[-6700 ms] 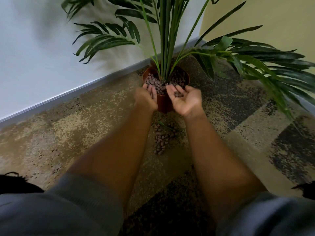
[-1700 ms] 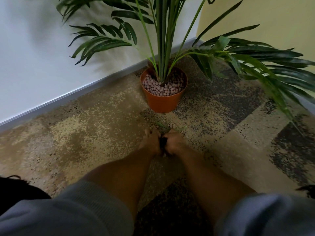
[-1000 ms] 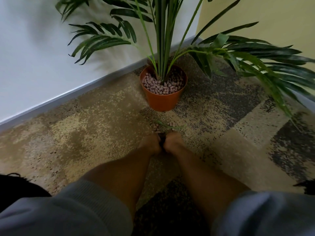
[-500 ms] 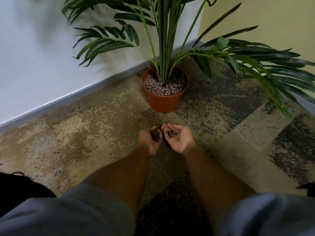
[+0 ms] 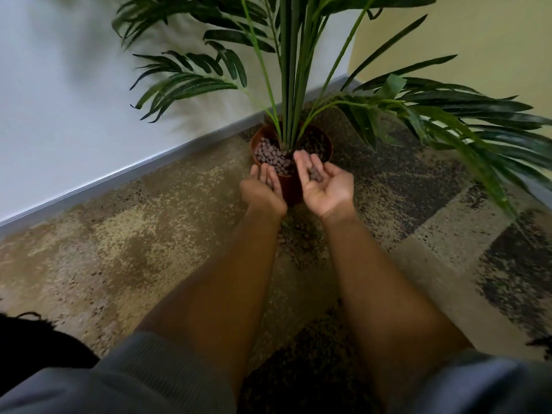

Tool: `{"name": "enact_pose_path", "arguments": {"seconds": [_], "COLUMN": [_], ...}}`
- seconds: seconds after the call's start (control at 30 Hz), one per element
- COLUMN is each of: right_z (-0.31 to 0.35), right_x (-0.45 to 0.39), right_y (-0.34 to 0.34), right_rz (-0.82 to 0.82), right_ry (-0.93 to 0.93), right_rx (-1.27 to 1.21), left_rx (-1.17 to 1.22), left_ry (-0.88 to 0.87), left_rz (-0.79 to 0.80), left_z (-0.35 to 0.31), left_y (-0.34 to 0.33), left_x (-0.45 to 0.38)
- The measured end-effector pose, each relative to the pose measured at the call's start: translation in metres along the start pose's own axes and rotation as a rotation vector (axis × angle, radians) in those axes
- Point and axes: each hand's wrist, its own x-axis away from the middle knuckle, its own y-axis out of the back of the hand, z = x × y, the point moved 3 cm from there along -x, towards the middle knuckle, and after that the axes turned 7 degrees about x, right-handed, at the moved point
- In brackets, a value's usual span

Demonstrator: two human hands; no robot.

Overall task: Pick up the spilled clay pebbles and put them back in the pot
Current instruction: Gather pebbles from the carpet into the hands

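Carpet [image 5: 125, 252] fills most of the frame, mottled tan and dark patches, meeting a white wall [image 5: 59, 100] upper left along a grey baseboard [image 5: 149, 165], yellow wall [image 5: 478, 40] upper right. Palm plant [image 5: 292, 70] rises from the top centre, fronds spreading left and far right. My two bare forearms come up from the bottom edge, grey sleeves [image 5: 155, 380] pushed up near the elbows. Orange pot [image 5: 291, 186] sits just above frame centre, in the corner by the baseboard, filled with clay pebbles [image 5: 268, 153] around the stems. My right hand [image 5: 325, 186] is palm up, fingers loosely spread and slightly cupped, carrying a small clump of pebbles on the fingers, fingertips over the pot's near rim. My left hand [image 5: 263, 191] is just left of it, at the pot's near-left rim, turned edge-on with fingers cupped upward; some pebbles seem to lie against the fingers, but blur makes that uncertain. A few spilled pebbles [image 5: 298, 231] remain on the carpet between my wrists, just below the pot, with a small green leaf scrap [image 5: 285, 225] beside them.
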Motion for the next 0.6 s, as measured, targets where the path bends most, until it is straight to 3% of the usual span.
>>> {"name": "enact_pose_path", "arguments": {"seconds": [0.17,0.37,0.6], "right_z": [0.016,0.019,0.018], "right_x": [-0.020,-0.024,-0.011], "right_y": [-0.031,-0.044,-0.034], "right_rz": [-0.200,-0.185,-0.140], "right_ry": [0.063,0.016,0.068], "right_rx": [0.168,0.264,0.318], "left_rx": [-0.075,-0.155,-0.098], "left_ry": [0.044,0.100,0.049], "left_rz": [0.085,0.189,0.147], "left_z": [-0.001,-0.001,-0.002], "left_y": [-0.037,-0.047,-0.029], "left_x": [0.000,-0.006,-0.001]}}
